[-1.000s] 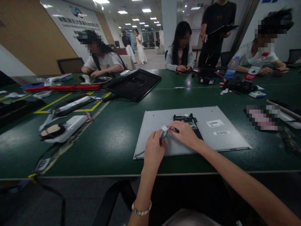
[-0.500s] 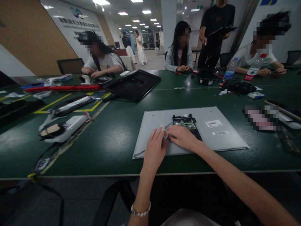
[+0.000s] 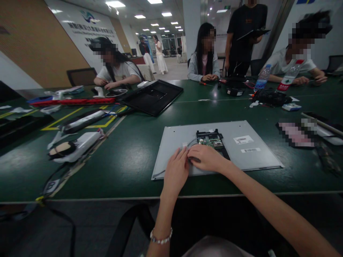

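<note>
A silver flat display panel [image 3: 257,160] lies face down on the table, with a green circuit board [image 3: 211,143] in a black bracket [image 3: 209,133] at its middle. A grey cable [image 3: 191,142] leads from the board toward my hands and reappears at the panel's lower left. My right hand [image 3: 206,157] is closed, its curled fingers on a dark grey stretch of cable beside the board. Against its fingertips rest the bent, pressed-together fingers of my left hand [image 3: 177,169]; what they pinch is hidden. A small whitish piece of tape [image 3: 184,145] sits just beyond them.
A black monitor cover [image 3: 154,98] lies farther back. To the left are a white bundled device [image 3: 83,146], a strapped white piece [image 3: 84,120] and red strips [image 3: 72,101]. Bottles [image 3: 289,76] and a black bundle [image 3: 272,99] stand back right, near seated people.
My hands have drawn slightly nearer to me, and the whitish tape between my fingertips now shows beyond them. The right fingers have curled a little more.
</note>
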Demonstrator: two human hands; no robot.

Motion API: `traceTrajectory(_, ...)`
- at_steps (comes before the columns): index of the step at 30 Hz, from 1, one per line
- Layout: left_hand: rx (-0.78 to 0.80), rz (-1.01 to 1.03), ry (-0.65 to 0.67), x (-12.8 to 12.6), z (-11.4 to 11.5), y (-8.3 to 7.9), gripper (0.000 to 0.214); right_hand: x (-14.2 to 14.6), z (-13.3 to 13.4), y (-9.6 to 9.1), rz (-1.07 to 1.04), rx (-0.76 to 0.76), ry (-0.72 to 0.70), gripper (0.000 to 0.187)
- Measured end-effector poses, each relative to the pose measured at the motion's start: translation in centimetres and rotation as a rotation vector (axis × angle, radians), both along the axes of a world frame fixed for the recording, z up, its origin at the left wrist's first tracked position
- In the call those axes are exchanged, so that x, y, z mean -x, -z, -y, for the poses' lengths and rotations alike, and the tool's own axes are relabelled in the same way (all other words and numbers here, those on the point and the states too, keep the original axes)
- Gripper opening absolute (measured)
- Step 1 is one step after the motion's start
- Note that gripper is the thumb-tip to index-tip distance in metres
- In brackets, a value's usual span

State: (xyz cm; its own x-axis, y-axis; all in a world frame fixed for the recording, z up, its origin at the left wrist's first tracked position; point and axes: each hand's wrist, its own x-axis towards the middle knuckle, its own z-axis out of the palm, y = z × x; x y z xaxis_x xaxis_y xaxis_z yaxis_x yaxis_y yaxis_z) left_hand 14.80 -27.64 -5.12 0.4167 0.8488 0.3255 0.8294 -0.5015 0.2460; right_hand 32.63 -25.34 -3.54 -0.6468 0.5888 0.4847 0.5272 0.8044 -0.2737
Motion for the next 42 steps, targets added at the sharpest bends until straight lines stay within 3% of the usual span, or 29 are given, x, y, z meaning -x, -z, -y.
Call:
traceTrajectory(8,-0.020,0.042,-0.030,0.0,0.0,0.2,0.049,0.1,0.0,0.3,0.048,-0.062,0.049,0.014)
traceTrajectory(25,0.003,0.092,-0.067,-0.4,-0.1,-0.4,0.032,0.3,0.5,0.0,0.163,0.012,0.041,0.015)
traceTrajectory(34,0.042,0.254,-0.121,-0.3,-0.4,-0.1,0.027,-0.1,1.4,-0.6,0.203,0.028,0.003,0.019)
traceTrajectory(37,0.032,0.234,-0.115,-0.3,-0.2,-0.2,0.030,-0.5,1.5,-0.9,0.156,0.045,0.004,0.020)
traceTrajectory(42,0.037,0.222,-0.093,-0.3,-0.3,-0.6,0.031,-2.4,1.5,-1.3,-0.103,0.030,0.065,0.023)
